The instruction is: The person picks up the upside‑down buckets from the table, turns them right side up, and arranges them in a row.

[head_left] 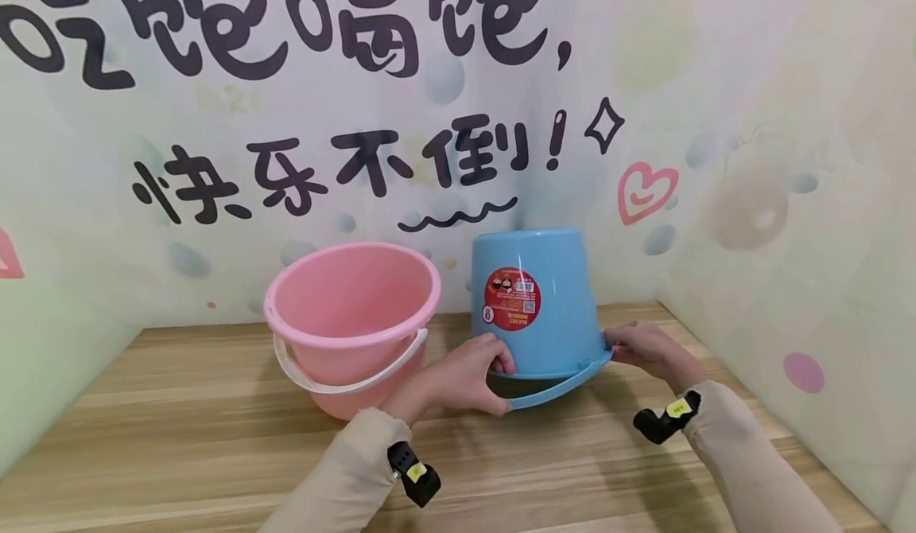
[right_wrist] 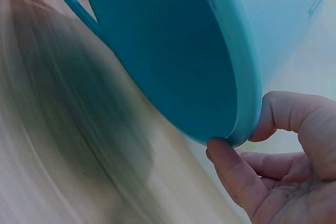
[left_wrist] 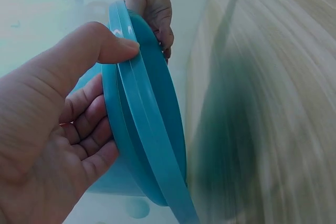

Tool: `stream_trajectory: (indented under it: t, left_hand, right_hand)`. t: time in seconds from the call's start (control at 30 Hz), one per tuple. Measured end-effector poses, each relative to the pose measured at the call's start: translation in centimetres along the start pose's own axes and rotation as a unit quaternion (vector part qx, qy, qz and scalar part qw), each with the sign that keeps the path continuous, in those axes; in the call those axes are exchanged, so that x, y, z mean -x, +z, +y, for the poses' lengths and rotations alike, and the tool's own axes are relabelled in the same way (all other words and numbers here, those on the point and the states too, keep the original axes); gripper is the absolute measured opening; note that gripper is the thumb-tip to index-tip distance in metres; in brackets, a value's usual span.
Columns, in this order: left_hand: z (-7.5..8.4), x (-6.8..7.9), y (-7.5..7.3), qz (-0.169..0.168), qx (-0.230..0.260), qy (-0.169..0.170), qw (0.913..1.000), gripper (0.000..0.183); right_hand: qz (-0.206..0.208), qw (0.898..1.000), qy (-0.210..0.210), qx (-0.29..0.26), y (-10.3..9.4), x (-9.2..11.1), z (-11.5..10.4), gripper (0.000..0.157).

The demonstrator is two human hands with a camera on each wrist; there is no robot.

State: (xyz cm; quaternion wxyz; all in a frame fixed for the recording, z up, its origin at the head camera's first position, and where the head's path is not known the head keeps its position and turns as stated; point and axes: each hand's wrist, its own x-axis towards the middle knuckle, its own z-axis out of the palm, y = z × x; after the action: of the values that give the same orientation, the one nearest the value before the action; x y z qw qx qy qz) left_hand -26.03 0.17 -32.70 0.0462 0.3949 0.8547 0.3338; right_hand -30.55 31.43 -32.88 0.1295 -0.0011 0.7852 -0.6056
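Note:
A blue bucket (head_left: 558, 302) is upside down and tilted a little, its open mouth facing the table. My left hand (head_left: 465, 374) grips its rim and handle (head_left: 561, 391) on the near left side. In the left wrist view, the thumb presses on the handle (left_wrist: 149, 108) while the other fingers curl against the bucket's outer wall. On the opposite side, my right hand (head_left: 647, 348) pinches the rim, seen in the right wrist view with fingertips (right_wrist: 223, 153) at the edge. The rim hangs above the table, with a dark shadow under it. A round red label (head_left: 512, 299) on the wall reads inverted.
An upright pink bucket (head_left: 329, 362) with a white handle (head_left: 365, 388) stands left of the blue one, close to my left forearm. The wooden table (head_left: 179, 422) ends against a printed wall (head_left: 215, 278) at the back and a side wall (head_left: 773, 294) on the right.

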Motion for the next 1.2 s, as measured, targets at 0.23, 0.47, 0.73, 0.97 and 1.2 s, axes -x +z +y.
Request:
stream_trajectory:
  t: [0.23, 0.47, 0.73, 0.97, 1.2]
  left_hand:
    - [0.3, 0.2, -0.4, 0.004, 0.024, 0.0, 0.9997, 0.034]
    - [0.9, 0.5, -0.7, 0.009, 0.071, -0.027, 0.9971, 0.036]
    - [1.4, 0.7, -0.8, 0.011, 0.124, -0.016, 0.9921, 0.036]
    - [1.9, 0.6, -1.0, 0.01, 0.181, -0.03, 0.983, 0.033]
    - [2.1, 0.8, -1.5, 0.013, 0.2, -0.039, 0.9789, 0.034]
  right_hand:
    - [-0.041, 0.999, -0.029, 0.001, -0.6, 1.2, -1.3, 0.027]
    - [-0.024, 0.998, -0.043, 0.05, -0.9, 2.6, -3.2, 0.025]
    - [-0.029, 0.996, -0.038, 0.076, -1.0, 3.8, -4.8, 0.022]
    - [-0.04, 0.994, -0.035, 0.097, -1.1, 4.6, -6.0, 0.027]
    - [-0.044, 0.984, -0.036, 0.167, -0.9, 5.0, -7.4, 0.03]
